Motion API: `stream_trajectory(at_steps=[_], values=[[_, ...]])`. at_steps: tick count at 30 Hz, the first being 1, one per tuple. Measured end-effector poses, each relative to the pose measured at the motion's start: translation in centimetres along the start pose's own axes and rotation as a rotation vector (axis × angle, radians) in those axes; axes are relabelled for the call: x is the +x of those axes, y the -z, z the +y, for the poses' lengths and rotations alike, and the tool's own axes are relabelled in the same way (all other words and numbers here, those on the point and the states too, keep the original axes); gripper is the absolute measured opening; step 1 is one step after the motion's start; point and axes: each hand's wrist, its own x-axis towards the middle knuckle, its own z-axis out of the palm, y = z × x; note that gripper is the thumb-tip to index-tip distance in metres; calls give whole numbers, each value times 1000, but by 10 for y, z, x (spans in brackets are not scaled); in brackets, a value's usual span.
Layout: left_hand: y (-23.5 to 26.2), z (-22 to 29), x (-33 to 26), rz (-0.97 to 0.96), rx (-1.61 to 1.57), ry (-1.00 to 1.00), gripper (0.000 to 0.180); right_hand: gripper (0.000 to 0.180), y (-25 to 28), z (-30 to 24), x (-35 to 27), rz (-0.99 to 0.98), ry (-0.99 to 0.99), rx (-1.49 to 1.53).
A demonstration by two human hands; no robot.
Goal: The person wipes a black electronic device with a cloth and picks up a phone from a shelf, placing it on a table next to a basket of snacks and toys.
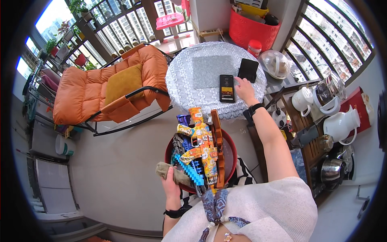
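A bunched grey-green cloth sits in the left hand; a lit black phone lies face-up on the tablecloth.

Bright daylight enters by the windows, nearly white at upper left. Shadows are soft; the floor has a pale sheen. The grille curves with fisheye distortion inside black vignetting, blue-fringed at left.

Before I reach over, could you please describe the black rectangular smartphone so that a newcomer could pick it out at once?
Look for the round, white lace-covered table, right of the orange padded chair. On it, beside the person's right hand, lies the black rectangular smartphone. Its lit screen, showing a yellow patch, sets it apart from the plain black flat object nearby.
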Motion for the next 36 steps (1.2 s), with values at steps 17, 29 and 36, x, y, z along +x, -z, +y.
stream_trajectory(at_steps=[17, 29, 36], values=[[5, -1, 0, 7, -6, -8, 32, 32, -3, -11, 5, 25, -20, -65], [3, -1, 0, -13, 4, -10, 33, 20, 5, -20, -43, 37, -72, 427], [0, 0, -2, -15, 25, -18, 34, 18, -4, -16, -49, 127, -45, 500]])
